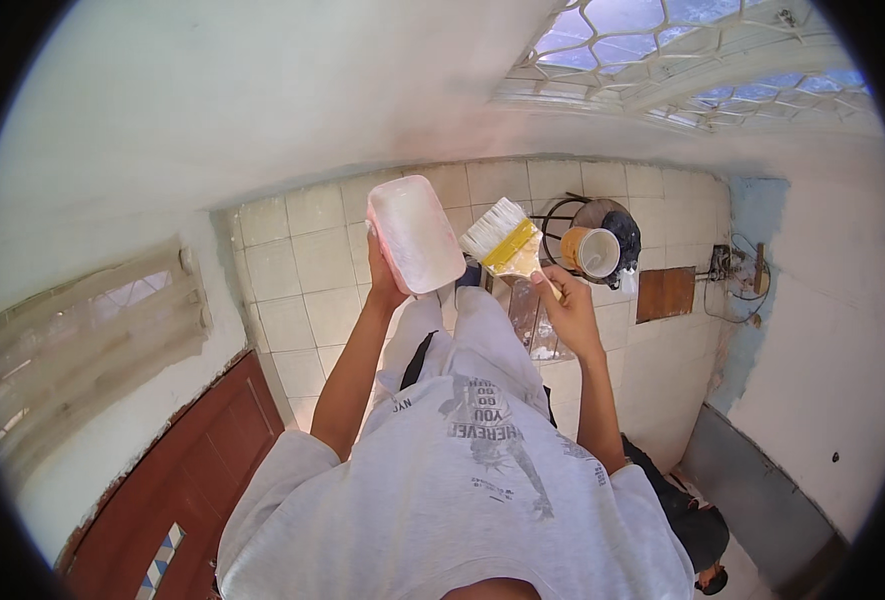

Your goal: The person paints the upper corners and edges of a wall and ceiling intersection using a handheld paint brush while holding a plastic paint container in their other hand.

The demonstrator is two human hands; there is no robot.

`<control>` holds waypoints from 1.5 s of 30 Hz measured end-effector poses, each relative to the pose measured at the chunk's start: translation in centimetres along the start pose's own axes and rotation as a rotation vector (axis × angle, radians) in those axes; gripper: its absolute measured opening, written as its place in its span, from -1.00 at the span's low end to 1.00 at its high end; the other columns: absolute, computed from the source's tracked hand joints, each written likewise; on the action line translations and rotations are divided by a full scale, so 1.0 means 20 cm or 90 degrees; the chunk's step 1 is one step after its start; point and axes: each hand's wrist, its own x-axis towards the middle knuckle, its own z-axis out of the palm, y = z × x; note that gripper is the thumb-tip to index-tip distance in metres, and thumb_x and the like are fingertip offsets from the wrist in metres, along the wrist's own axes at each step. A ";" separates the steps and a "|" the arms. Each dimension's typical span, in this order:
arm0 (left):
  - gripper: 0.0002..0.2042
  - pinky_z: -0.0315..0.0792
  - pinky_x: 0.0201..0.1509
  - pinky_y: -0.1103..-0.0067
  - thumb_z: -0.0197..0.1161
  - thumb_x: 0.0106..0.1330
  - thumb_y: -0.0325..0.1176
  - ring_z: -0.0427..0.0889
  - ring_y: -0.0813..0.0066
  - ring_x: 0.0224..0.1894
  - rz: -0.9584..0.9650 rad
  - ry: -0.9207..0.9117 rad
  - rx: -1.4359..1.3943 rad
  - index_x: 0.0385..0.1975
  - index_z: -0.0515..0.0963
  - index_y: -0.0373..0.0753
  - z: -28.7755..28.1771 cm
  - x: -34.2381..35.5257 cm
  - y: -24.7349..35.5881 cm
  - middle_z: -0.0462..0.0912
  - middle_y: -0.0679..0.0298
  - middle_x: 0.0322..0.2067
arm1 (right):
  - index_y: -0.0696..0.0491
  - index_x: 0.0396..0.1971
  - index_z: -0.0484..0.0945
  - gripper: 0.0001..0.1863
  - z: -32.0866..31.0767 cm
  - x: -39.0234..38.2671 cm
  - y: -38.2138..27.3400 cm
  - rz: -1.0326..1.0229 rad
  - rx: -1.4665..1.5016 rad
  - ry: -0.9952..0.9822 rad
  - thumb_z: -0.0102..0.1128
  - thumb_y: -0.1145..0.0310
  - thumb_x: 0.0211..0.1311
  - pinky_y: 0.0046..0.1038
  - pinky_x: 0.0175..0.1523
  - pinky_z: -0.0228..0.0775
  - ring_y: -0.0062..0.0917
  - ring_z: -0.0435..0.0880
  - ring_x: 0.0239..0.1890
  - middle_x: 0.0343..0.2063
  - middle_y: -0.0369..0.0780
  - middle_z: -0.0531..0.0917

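My left hand point(384, 277) is closed round the side of a pinkish rectangular plastic tub point(390, 245). A smooth whitish surface shows inside the tub, perhaps paint; I cannot tell how deep it is. In my right hand point(570, 312) is a wide flat paintbrush point(511, 247), gripped by its handle. Its white bristles point up and left toward the tub, with a gap between them. The brush's band is yellow, and its handle is smeared with white. Both things are held out in front of me above the tiled floor.
An orange bucket point(571, 250) with whitish contents and a black bag point(622, 236) rest on a round stool point(590, 211) ahead right. A brown board point(665, 294) lies beyond. A person in dark clothes point(695, 525) is behind right. A red-brown door point(187, 480) stands left.
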 end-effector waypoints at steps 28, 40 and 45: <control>-0.25 0.58 0.35 0.19 -0.29 0.57 0.36 0.64 0.24 0.26 -0.146 -0.085 0.054 0.50 0.26 -0.09 0.67 0.01 -0.13 0.54 0.17 0.32 | 0.14 -0.13 0.66 -0.74 -0.14 0.09 -0.16 -0.191 -0.186 0.275 0.24 0.23 0.44 -0.13 -0.30 0.52 -0.04 0.76 -0.41 -0.47 0.05 0.73; -0.23 0.54 0.40 0.20 -0.41 0.58 0.36 0.60 0.23 0.31 -0.155 -0.074 0.110 0.52 0.23 -0.09 0.67 -0.02 -0.14 0.51 0.18 0.35 | 0.08 -0.15 0.68 -0.74 -0.12 0.12 -0.17 -0.232 -0.137 0.374 0.24 0.19 0.42 -0.07 -0.33 0.52 0.04 0.74 -0.43 -0.53 0.07 0.70; -0.23 0.54 0.39 0.21 -0.40 0.58 0.36 0.61 0.25 0.30 -0.152 -0.073 0.123 0.51 0.24 -0.09 0.71 0.00 -0.14 0.53 0.17 0.33 | 0.07 -0.16 0.69 -0.74 -0.16 0.13 -0.10 -0.234 -0.200 0.345 0.26 0.18 0.40 -0.08 -0.32 0.55 0.06 0.74 -0.43 -0.53 0.07 0.71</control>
